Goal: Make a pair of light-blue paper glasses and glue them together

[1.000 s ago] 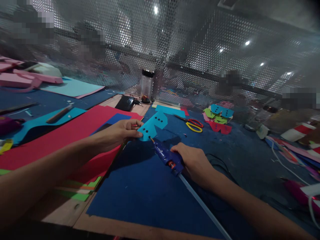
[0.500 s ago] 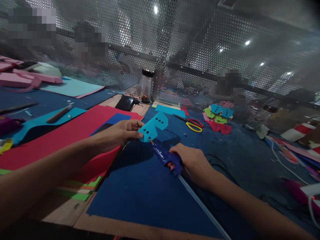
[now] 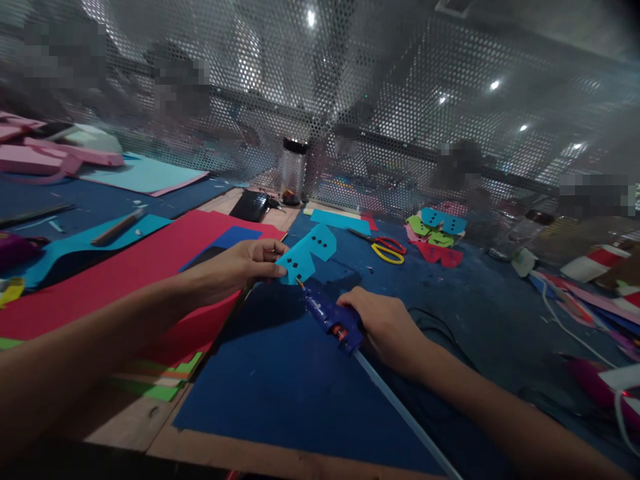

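My left hand (image 3: 255,263) pinches the left end of a light-blue paper cutout (image 3: 311,252), which has a notch in its edge and several black diamond marks. Wrapped around the grip of a dark-blue hot glue gun (image 3: 327,313) is my right hand (image 3: 383,320). A long clear glue stick (image 3: 400,410) sticks out of the gun's back end. The gun's nozzle points up and left at the cutout's lower edge, beside a black diamond; whether it touches cannot be made out. Both are held above the dark-blue table surface (image 3: 300,400).
Red sheets (image 3: 150,267) lie under my left forearm. Scissors with red and yellow handles (image 3: 387,249) rest beyond the cutout, near stacked coloured cutouts (image 3: 440,233). A lidded jar (image 3: 293,172) stands by the perforated screen (image 3: 350,87). A black cable (image 3: 440,320) runs beside my right hand.
The glue gun and my right hand have shifted very slightly; the nozzle stays by the cutout's lower edge. My left hand and the cutout hold their place.
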Demonstrator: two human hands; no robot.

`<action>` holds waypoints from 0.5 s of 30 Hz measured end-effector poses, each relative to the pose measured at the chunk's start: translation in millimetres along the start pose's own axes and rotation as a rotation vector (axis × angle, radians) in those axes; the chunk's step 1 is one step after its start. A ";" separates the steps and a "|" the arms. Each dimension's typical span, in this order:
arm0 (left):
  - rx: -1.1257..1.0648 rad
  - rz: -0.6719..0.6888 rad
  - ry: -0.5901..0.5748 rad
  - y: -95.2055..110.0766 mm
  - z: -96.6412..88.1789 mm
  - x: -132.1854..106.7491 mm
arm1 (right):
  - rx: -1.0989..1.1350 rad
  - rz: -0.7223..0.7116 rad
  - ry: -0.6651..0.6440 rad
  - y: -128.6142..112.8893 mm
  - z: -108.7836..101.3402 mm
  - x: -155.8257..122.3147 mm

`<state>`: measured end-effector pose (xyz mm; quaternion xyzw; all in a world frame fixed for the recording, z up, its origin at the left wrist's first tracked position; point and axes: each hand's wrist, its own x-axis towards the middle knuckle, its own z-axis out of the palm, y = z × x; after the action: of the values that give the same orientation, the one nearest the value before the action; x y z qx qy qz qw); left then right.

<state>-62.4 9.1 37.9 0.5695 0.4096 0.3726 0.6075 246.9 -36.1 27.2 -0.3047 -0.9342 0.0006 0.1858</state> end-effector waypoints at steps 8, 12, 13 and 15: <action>-0.018 -0.013 0.018 1.8 1.0 -1.0 | -0.021 0.011 0.004 1.2 1.1 -0.1; -0.033 -0.023 0.028 2.7 2.2 -0.8 | -0.036 0.012 0.017 1.7 1.4 0.6; -0.032 -0.022 0.029 2.8 2.4 -0.7 | -0.036 0.009 0.021 1.9 1.2 0.6; -0.027 -0.019 0.027 2.7 2.4 -0.5 | -0.036 0.006 0.029 2.0 0.7 0.3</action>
<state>-60.3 7.9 40.7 0.5523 0.4181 0.3798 0.6130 247.7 -34.2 26.4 -0.3107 -0.9303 -0.0203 0.1939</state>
